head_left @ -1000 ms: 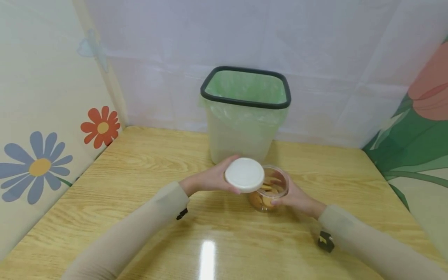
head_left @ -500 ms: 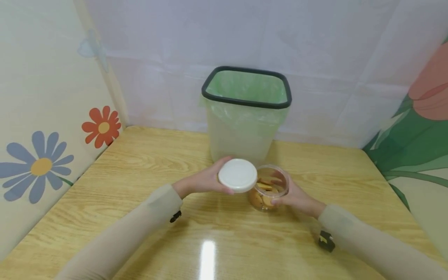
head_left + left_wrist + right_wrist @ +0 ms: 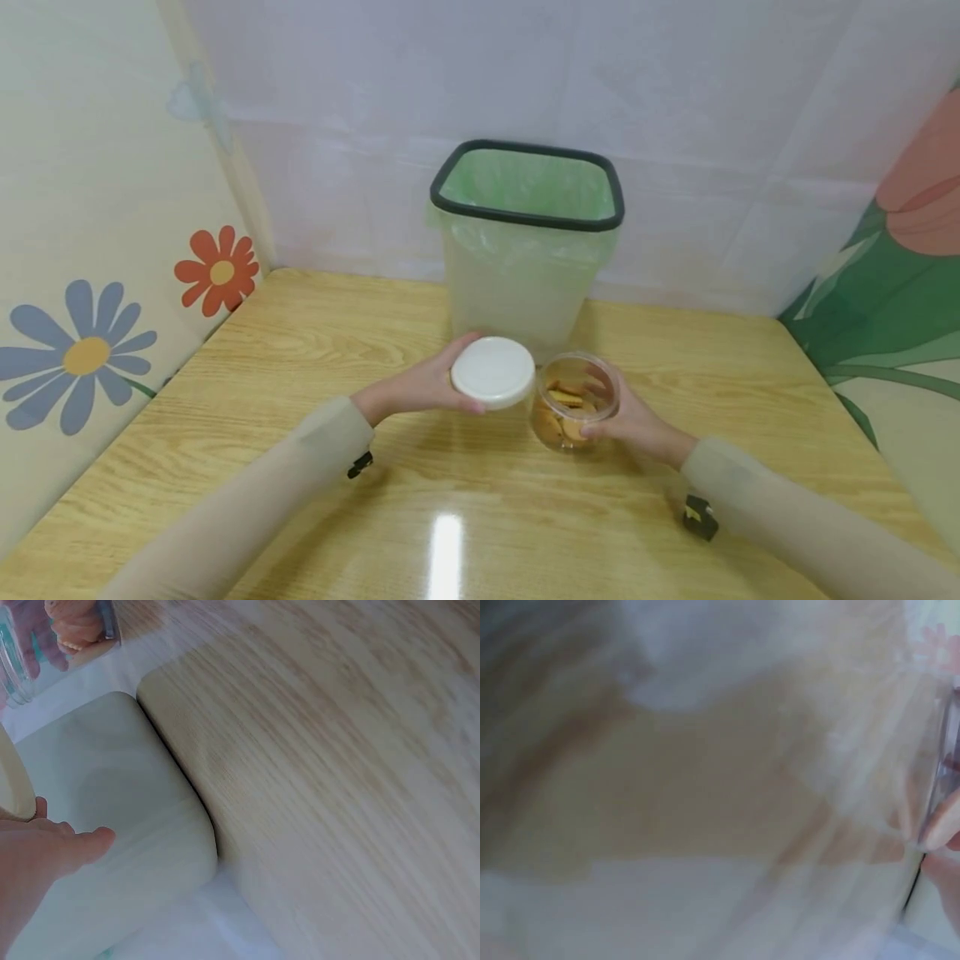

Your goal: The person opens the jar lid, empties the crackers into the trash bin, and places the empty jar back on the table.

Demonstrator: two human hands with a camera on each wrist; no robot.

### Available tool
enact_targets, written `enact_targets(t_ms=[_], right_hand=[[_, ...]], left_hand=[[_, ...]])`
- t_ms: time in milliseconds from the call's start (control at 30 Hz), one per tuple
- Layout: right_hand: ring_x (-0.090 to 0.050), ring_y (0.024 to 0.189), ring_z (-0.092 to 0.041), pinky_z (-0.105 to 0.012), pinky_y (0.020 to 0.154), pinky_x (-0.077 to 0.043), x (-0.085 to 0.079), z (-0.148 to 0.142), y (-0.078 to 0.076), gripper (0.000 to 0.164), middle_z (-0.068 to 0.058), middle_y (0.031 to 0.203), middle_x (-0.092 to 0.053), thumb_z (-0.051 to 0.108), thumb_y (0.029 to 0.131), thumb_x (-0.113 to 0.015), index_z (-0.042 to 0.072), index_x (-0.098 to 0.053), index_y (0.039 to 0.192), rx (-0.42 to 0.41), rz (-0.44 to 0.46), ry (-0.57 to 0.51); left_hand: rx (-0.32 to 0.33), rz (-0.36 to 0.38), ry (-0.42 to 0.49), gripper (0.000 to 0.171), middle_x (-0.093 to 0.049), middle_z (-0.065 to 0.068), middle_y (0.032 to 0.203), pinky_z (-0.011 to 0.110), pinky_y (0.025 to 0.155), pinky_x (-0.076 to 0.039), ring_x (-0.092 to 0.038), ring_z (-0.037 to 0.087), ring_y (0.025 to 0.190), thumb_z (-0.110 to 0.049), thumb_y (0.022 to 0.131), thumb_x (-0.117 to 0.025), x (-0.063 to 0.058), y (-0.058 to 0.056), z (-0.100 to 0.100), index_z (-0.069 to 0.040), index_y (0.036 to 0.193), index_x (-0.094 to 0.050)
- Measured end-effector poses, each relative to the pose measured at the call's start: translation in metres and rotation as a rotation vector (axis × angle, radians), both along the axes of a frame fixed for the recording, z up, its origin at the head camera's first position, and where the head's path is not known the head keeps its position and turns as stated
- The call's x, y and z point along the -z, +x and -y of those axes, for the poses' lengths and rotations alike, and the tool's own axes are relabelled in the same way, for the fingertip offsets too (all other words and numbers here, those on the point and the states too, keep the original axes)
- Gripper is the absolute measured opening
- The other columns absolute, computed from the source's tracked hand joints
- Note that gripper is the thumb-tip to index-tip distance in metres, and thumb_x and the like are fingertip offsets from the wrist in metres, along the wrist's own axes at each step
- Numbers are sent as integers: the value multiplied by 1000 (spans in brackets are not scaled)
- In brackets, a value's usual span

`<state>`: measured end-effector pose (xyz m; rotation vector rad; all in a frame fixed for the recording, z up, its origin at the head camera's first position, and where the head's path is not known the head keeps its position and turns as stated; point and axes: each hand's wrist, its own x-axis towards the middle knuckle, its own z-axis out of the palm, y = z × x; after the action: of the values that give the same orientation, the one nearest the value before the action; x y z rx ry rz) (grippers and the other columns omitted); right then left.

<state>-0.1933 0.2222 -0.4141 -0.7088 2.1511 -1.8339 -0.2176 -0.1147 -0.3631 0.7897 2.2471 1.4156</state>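
Note:
In the head view my left hand [image 3: 423,385] grips a round white lid [image 3: 492,372] by its left edge, held just above the table. A clear round jar [image 3: 546,417] without its lid stands to the right, with my right hand [image 3: 633,417] wrapped round its right side. Several brown cookies [image 3: 570,408] lie inside the jar. The left wrist view shows part of the lid [image 3: 13,780] and the fingers [image 3: 86,846], with the jar [image 3: 19,656] at the upper left corner. A blurred right wrist view catches only fingertips [image 3: 943,825] against the jar's wall.
A pale bin [image 3: 517,283] with a black rim and a green bag lining stands right behind the lid and jar. The wooden table [image 3: 345,333] ends at a white sheet backdrop [image 3: 337,183]. Flower-printed cloths [image 3: 82,358] hang at the sides.
My left hand has carried the white lid leftward, away from the jar, so a gap now shows between them. The jar and my right hand have stayed nearly in place.

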Motion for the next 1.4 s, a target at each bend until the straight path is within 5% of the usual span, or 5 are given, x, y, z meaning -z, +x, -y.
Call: enact_targets(t_ms=[133, 567, 667, 900, 1400], right_hand=[[-14, 136, -57, -25, 101, -40, 1, 1, 0, 103, -35, 151, -10, 5, 77, -81, -7, -7, 149, -15, -5, -33], [-24, 134, -55, -25, 93, -47, 1, 4, 2, 101, -32, 150, -19, -4, 75, -79, -5, -11, 149, 15, -2, -18], [-24, 134, -54, -34, 98, -45, 1, 4, 2, 102, -31, 150, -18, 0, 75, -80, -4, -11, 149, 13, 2, 1], [-26, 131, -56, -64, 109, -17, 1, 3, 0, 104, -34, 148, -16, 5, 75, -82, -6, -9, 149, -3, -23, -2], [-22, 134, -55, -45, 108, -33, 2, 4, 0, 101, -33, 151, -16, -4, 75, -78, -7, -10, 149, 8, -4, -28]], left_hand=[[-5, -4, -15, 121, -18, 23, 156, 57, 113, -18, -23, 39, 141, -40, 70, -88, -2, 1, 4, -8, 156, -9], [-11, 14, -8, 122, -18, 23, 156, 60, 112, -16, -19, 39, 142, -40, 71, -87, 1, 4, 18, -5, 155, -5], [-12, 15, -12, 123, -17, 23, 156, 60, 112, -15, -18, 39, 142, -42, 71, -86, 0, 4, 18, -5, 155, -4], [-10, -16, -17, 121, -17, 25, 156, 61, 112, -16, -20, 41, 141, -40, 72, -86, -1, 5, 19, -4, 155, -5], [-39, -32, -39, 117, -21, 24, 154, 63, 111, -15, -22, 42, 140, -38, 72, -86, 0, 8, 27, -6, 155, -10]])
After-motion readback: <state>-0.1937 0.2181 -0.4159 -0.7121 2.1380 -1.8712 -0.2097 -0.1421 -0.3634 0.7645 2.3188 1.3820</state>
